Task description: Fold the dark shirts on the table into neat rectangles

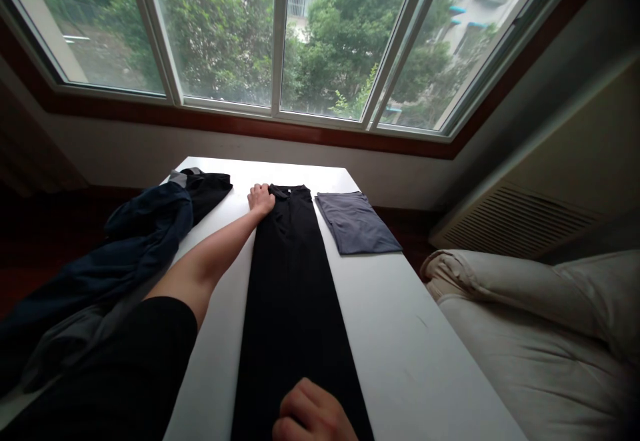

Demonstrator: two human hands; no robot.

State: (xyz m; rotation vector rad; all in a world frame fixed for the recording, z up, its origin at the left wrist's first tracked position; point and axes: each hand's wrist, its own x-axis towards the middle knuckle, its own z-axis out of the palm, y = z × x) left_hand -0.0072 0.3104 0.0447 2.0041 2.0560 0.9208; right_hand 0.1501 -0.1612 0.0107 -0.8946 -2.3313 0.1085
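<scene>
Black trousers [295, 281] lie folded lengthwise along the middle of a white table [400, 334], waistband at the far end. My left hand [261, 197] reaches far out and grips the waistband's left corner, fingers curled on the cloth. My right hand [311, 413] rests at the near end of the trousers, knuckles up and fingers curled under, pressing or pinching the fabric.
A folded grey garment [356, 222] lies right of the trousers at the far end. A pile of dark blue and black clothes [135, 241] hangs over the table's left side. A cream cushioned seat [540, 334] stands to the right. A large window [280, 34] runs behind the table.
</scene>
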